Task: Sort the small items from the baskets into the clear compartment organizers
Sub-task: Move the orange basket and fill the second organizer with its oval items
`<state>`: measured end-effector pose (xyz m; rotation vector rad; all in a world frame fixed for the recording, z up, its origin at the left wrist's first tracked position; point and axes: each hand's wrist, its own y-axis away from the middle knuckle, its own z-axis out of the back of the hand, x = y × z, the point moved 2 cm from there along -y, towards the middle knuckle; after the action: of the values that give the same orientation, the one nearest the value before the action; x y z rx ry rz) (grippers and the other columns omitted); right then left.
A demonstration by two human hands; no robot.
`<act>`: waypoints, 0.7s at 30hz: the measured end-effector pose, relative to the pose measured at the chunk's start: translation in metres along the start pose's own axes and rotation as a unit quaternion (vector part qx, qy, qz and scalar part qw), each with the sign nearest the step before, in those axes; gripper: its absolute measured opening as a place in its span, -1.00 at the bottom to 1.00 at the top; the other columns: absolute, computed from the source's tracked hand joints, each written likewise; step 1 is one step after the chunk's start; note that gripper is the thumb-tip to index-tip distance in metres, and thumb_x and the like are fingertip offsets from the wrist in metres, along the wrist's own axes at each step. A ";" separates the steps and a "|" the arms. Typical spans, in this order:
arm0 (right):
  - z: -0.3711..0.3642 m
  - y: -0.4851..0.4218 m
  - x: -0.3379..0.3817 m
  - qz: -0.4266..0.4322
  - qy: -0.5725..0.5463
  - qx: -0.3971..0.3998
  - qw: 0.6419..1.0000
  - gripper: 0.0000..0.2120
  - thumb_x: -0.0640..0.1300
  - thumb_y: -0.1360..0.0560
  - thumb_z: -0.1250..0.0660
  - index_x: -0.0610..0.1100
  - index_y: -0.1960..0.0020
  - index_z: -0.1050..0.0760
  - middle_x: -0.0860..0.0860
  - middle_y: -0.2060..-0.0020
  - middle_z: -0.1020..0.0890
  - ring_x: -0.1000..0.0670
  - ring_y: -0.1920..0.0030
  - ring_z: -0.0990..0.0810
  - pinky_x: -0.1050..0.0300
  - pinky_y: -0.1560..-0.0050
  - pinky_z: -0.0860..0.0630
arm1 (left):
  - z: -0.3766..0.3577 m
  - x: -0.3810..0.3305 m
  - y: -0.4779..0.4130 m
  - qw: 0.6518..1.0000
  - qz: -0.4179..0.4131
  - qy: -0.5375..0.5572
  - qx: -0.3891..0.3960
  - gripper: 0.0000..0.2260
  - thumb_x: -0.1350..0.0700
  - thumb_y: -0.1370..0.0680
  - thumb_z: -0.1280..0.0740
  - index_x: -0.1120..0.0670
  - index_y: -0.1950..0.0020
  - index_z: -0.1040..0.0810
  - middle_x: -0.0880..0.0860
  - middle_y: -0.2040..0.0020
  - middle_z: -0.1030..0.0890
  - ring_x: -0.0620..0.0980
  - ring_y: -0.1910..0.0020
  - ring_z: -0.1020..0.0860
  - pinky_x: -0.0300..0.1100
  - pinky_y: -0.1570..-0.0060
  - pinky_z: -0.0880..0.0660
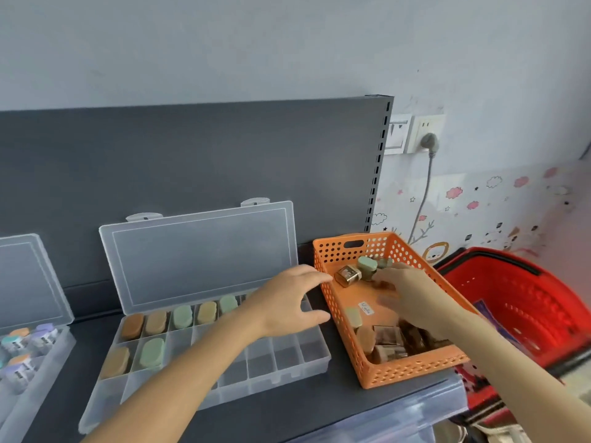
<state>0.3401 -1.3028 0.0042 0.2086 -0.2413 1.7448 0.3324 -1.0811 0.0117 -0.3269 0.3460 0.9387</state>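
An orange perforated basket (412, 369) stands on the dark shelf and holds small oval cases and little boxes, among them a green oval case (367, 264) and a gold box (348, 275). My right hand (407, 294) is inside the basket, blurred, with fingers spread just beside those items and nothing plainly gripped. My left hand (289, 298) hovers open over the right end of the clear compartment organizer (287, 362), its fingertips near the basket's left wall. The organizer's lid stands open. Orange, tan and green oval cases (183, 316) fill several of its back and left compartments.
A second clear organizer (48, 353) with purple, teal and orange items sits at the left edge. A red shopping basket (524, 302) stands to the right, below the shelf. A dark back panel rises behind the shelf, and a wall socket with a plugged cable (428, 142) is beyond.
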 end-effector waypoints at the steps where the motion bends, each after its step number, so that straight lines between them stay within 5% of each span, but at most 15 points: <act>1: 0.002 0.000 -0.011 -0.001 0.008 0.007 1.000 -0.60 -0.10 -0.50 -0.35 0.02 -0.33 -0.46 0.03 -0.25 -0.48 0.04 -0.10 -0.50 0.22 -0.05 -0.47 | -0.003 -0.005 -0.009 1.000 -0.005 -0.005 0.009 -0.46 -0.08 -0.52 -0.35 -0.06 -0.47 -0.30 -0.13 -0.40 -0.35 -0.17 -0.35 -0.32 -0.23 -0.32 -0.32; 6: 0.003 -0.001 -0.057 -0.010 0.034 0.080 0.996 -0.67 -0.16 -0.47 -0.36 0.05 -0.21 -0.48 0.07 -0.06 -0.57 0.03 0.00 -0.58 0.13 0.02 -0.58 | -0.022 -0.021 -0.052 0.996 -0.016 -0.046 0.070 -0.45 -0.11 -0.51 -0.35 -0.05 -0.46 -0.32 -0.07 -0.39 -0.36 -0.11 -0.34 -0.33 -0.14 -0.29 -0.37; 9: -0.001 -0.002 -0.070 -0.002 0.057 0.118 0.991 -0.69 -0.19 -0.48 -0.32 0.00 -0.21 -0.49 0.08 -0.03 -0.57 0.07 0.07 -0.52 0.26 0.10 -0.50 | -0.034 -0.030 -0.069 0.986 -0.022 -0.094 0.137 -0.44 -0.08 -0.49 -0.37 -0.04 -0.46 -0.32 -0.04 -0.39 -0.39 -0.07 -0.32 -0.37 -0.13 -0.25 -0.41; 12: -0.007 -0.004 -0.074 0.011 0.071 0.133 0.988 -0.66 -0.22 -0.50 -0.28 -0.01 -0.25 -0.47 0.04 -0.13 -0.55 0.02 -0.06 -0.51 0.20 -0.04 -0.48 | -0.044 -0.033 -0.082 0.972 -0.029 -0.128 0.194 -0.46 0.00 -0.48 -0.37 0.00 -0.44 -0.36 -0.01 -0.38 -0.43 -0.04 -0.32 -0.42 -0.06 -0.25 -0.45; 16: -0.014 -0.009 -0.074 0.010 0.080 0.152 0.985 -0.59 -0.20 -0.52 -0.26 0.00 -0.35 -0.41 0.02 -0.26 -0.50 -0.06 -0.25 -0.46 0.07 -0.25 -0.44 | -0.055 -0.031 -0.095 0.962 -0.007 -0.155 0.224 -0.48 0.05 -0.44 -0.38 0.00 -0.40 -0.41 0.02 -0.21 -0.55 0.00 -0.10 -0.54 -0.03 -0.02 -0.57; 21: -0.021 -0.017 -0.070 0.018 0.088 0.167 0.982 -0.63 -0.18 -0.57 -0.19 -0.02 -0.36 -0.41 -0.03 -0.27 -0.50 -0.10 -0.25 -0.47 0.00 -0.27 -0.45 | -0.064 -0.035 -0.101 0.939 0.000 -0.217 0.266 -0.50 0.09 -0.47 -0.35 0.01 -0.41 -0.39 0.04 -0.12 -0.55 0.02 0.00 -0.53 -0.16 0.15 -0.52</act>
<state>0.3698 -1.3602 -0.0341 0.2934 0.1806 1.8203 0.3872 -1.1892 -0.0188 0.3757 0.1790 0.8526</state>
